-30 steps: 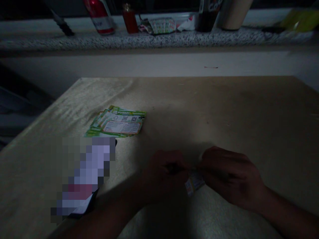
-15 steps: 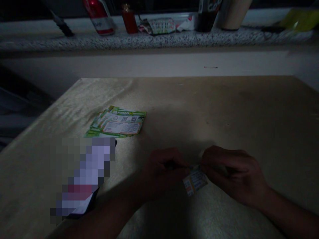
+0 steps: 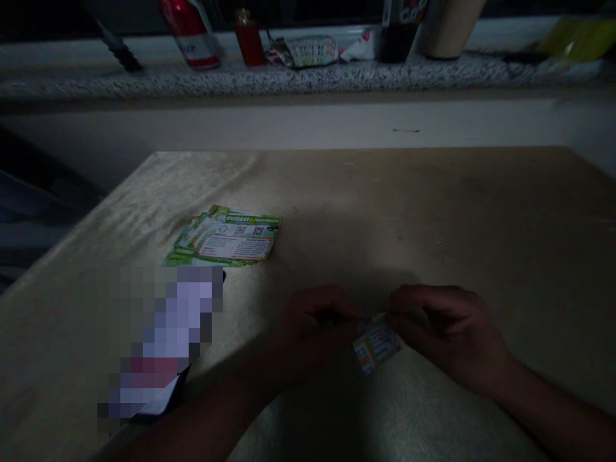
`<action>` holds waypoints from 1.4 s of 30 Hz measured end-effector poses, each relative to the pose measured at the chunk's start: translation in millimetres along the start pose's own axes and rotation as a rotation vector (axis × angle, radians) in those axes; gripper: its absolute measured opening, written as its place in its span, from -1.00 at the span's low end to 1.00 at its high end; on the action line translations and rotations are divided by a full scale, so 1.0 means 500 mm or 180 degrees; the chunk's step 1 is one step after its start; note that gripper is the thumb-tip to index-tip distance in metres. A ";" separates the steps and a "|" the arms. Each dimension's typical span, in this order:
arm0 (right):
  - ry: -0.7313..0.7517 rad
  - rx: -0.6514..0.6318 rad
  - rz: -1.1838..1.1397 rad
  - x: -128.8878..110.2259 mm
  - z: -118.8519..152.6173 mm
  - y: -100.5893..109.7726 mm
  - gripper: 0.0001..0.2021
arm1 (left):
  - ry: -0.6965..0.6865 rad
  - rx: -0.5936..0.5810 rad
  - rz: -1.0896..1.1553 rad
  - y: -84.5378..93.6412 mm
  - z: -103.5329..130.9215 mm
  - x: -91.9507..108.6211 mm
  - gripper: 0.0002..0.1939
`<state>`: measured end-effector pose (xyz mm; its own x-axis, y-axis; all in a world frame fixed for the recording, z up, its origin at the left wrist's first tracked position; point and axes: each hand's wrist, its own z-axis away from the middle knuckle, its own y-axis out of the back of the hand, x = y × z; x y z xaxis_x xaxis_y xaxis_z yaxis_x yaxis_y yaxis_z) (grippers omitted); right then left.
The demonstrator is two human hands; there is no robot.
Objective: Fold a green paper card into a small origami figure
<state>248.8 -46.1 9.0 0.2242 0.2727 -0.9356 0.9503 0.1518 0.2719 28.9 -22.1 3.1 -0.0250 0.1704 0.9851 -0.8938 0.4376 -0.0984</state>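
Observation:
A small printed packet [image 3: 378, 348] with white, orange and blue print hangs tilted between my hands, low and right of the middle of the view. My left hand [image 3: 320, 327] pinches its upper left edge between thumb and finger. On the other side, my right hand [image 3: 445, 330] pinches the upper right corner, with its fingertips close to those of the left. The light is dim, so the packet's top edge is partly hidden by the fingertips.
A fanned pile of green and white cards [image 3: 235, 240] lies on the table [image 3: 327, 186] at left. Nearer is a phone [image 3: 178, 340], its screen blurred out. Behind, a speckled sill [image 3: 289, 80] holds a red can [image 3: 195, 42], a small red bottle [image 3: 250, 42] and a dark bottle [image 3: 399, 35].
My right hand's fingertips have shifted slightly, and a little more of the packet's top edge shows. Cards and phone stay where they were.

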 end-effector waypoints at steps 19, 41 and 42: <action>0.1003 0.0000 0.0629 -0.003 -0.002 0.014 -0.50 | 0.0362 0.0226 0.0994 -0.008 -0.012 0.005 -0.80; 0.1163 -0.0132 0.0724 -0.017 -0.021 0.000 -0.88 | 0.0413 -0.0287 0.1043 -0.031 0.006 0.006 -0.78; 0.0933 -0.0166 0.0535 -0.018 -0.020 0.000 -0.88 | 0.0358 -0.0233 0.0789 -0.030 0.007 0.008 -0.80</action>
<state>244.6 -39.1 19.4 0.2979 0.5585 -0.7742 0.8913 0.1278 0.4351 40.6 -31.2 9.2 -0.1853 0.3754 0.9081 -0.8317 0.4323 -0.3484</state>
